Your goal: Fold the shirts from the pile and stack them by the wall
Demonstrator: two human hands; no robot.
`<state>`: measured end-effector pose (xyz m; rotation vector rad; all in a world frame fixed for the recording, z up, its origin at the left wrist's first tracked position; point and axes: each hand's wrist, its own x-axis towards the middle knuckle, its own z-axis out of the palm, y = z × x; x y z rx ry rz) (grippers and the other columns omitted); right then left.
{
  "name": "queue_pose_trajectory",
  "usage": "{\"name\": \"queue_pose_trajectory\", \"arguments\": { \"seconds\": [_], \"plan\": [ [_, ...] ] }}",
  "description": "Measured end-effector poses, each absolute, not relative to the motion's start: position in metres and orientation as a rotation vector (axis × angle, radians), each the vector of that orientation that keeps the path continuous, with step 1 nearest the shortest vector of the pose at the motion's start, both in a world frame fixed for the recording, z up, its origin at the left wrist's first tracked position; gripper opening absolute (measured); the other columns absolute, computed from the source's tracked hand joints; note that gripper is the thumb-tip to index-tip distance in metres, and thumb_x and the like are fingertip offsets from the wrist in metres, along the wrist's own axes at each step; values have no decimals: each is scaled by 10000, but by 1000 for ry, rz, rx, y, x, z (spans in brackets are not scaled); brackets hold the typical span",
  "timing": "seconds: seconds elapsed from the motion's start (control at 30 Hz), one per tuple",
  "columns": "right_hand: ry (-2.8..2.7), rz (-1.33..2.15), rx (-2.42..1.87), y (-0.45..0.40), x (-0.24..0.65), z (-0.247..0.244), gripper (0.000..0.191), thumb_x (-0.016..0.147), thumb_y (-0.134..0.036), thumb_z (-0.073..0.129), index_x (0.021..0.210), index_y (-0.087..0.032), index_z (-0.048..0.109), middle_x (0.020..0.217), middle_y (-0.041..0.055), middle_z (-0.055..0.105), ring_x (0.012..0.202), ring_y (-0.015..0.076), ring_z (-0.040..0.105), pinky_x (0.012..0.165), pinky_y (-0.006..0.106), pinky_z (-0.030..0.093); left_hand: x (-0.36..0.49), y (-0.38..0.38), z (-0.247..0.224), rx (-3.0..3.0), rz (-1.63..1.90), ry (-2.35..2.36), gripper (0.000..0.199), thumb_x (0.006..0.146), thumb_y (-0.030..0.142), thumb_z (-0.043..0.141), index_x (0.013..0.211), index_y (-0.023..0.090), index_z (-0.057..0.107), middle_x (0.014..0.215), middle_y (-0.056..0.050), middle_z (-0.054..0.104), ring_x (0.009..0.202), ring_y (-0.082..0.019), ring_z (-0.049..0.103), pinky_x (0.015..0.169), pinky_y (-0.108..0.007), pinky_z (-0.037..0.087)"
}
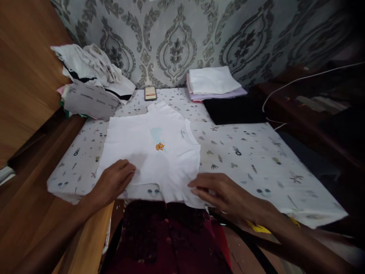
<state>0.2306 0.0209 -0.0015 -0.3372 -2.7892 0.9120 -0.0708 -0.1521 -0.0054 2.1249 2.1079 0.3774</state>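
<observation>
A small white T-shirt (pixel 139 137) lies spread flat on a cloth-covered table, its neckline toward the right and its hem toward the left. An orange cartoon print (pixel 160 146) with a pale blue patch is on its chest. At the near side edge, close to the hem, my left hand (pixel 116 179) has its fingers curled together on the fabric. My right hand (pixel 215 188) pinches the near sleeve between thumb and fingers; the exact grip is partly hidden.
A heap of crumpled clothes (pixel 91 76) sits at the back left. Near the wall is a phone-like device (pixel 150 93). Folded cloths (pixel 213 80) are stacked at the back right beside a folded black cloth (pixel 235 110). A white cable (pixel 299 78) runs along the right.
</observation>
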Motion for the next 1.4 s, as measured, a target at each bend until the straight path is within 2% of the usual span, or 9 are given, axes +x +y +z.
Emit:
{"name": "queue_pose_trajectory", "arguments": {
  "seconds": [0.17,0.33,0.53,0.73,0.9,1.0,1.13,1.27,1.4],
  "plan": [
    [-2737,640,-368,51,205,-24,159,960,-254,517,1001,-213,666,1009,88,647,937,218,609,811,377,531,-102,-178,4,1852,89,2109,291,988,391,383,833,227,567,790,3,616,687,-162,585,609,-277,414],
    [-2827,503,-314,61,200,-39,95,926,-263,589,992,-218,641,967,82,627,890,236,578,781,404,521,-118,-196,17,1734,-85,2087,381,985,464,389,735,220,537,713,6,606,662,-169,582,606,-279,393],
    [-2825,525,-249,48,230,-29,138,973,-280,524,997,-221,647,1013,85,634,928,230,586,826,414,497,-111,-192,14,1893,40,2140,352,999,486,372,910,230,596,899,-35,653,767,-191,623,652,-294,464],
    [-2826,706,-176,24,260,-23,406,926,-414,625,1295,-254,570,1231,114,611,1144,248,558,908,410,512,-33,-159,-5,2393,270,1741,290,985,307,474,1265,245,513,1126,-68,625,1014,-224,580,862,-375,502],
    [-2776,649,-247,12,260,-29,181,983,-187,476,1046,-194,646,1097,108,653,1004,216,594,845,392,535,13,-138,-25,2650,169,1608,282,964,213,492,1243,178,496,1237,-103,586,1125,-276,505,976,-477,436],
    [-2740,697,-272,11,257,-25,176,988,-190,470,967,-191,644,1125,106,665,1056,214,596,880,396,542,13,-132,-25,2580,253,1609,146,987,135,405,1053,187,524,1077,-60,625,980,-220,532,882,-410,461],
    [-2717,801,-272,15,261,-19,173,995,-242,482,1089,-214,624,1206,97,663,1197,216,575,988,426,522,8,-131,-14,2339,424,1607,190,1030,215,353,911,202,501,878,-22,610,830,-181,538,794,-362,468],
    [-2834,863,-278,24,265,-3,191,979,-368,517,1030,-252,661,1121,76,696,1091,238,643,917,400,562,-5,-134,-1,2238,517,1446,150,1019,293,433,1086,214,542,988,-44,653,935,-184,587,873,-362,489],
    [-2874,799,-348,35,234,9,264,969,-457,512,971,-257,685,956,68,718,890,231,687,765,372,585,-39,-129,1,2018,754,1542,315,1018,324,446,1326,265,460,1246,-70,639,1149,-184,593,981,-356,499]
  ]
}}
